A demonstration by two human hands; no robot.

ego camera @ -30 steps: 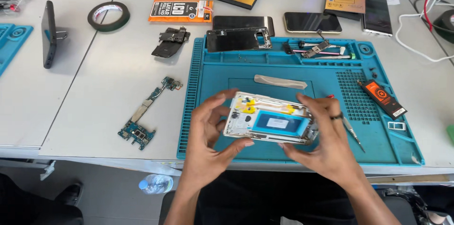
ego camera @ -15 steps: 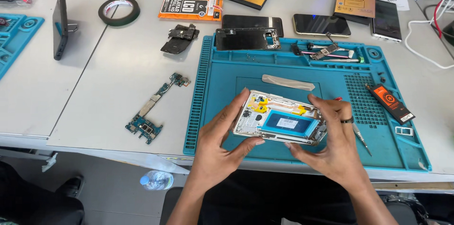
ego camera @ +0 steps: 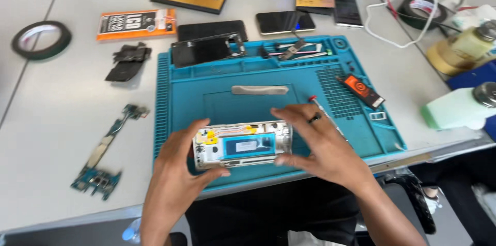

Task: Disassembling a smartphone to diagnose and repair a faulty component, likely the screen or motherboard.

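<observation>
Both hands hold an opened phone frame (ego camera: 242, 144) with a white inside and a blue rectangular patch, just above the near edge of a blue repair mat (ego camera: 268, 78). My left hand (ego camera: 178, 166) grips its left end, thumb underneath. My right hand (ego camera: 320, 145), with a dark ring on one finger, grips the right end. A screwdriver with a red tip (ego camera: 323, 111) lies on the mat behind my right hand.
On the grey table: a circuit board (ego camera: 103, 150) at left, a tape roll (ego camera: 40, 39), boxes (ego camera: 135, 24), black phone parts (ego camera: 126, 61), phones (ego camera: 284, 21), an orange-black tool (ego camera: 361, 91), a metal strip (ego camera: 260, 90), bottles (ego camera: 465, 44) at right.
The view has swung so the mat sits more central. Both hands have kept the phone frame and turned it level, nearer the mat's front edge.
</observation>
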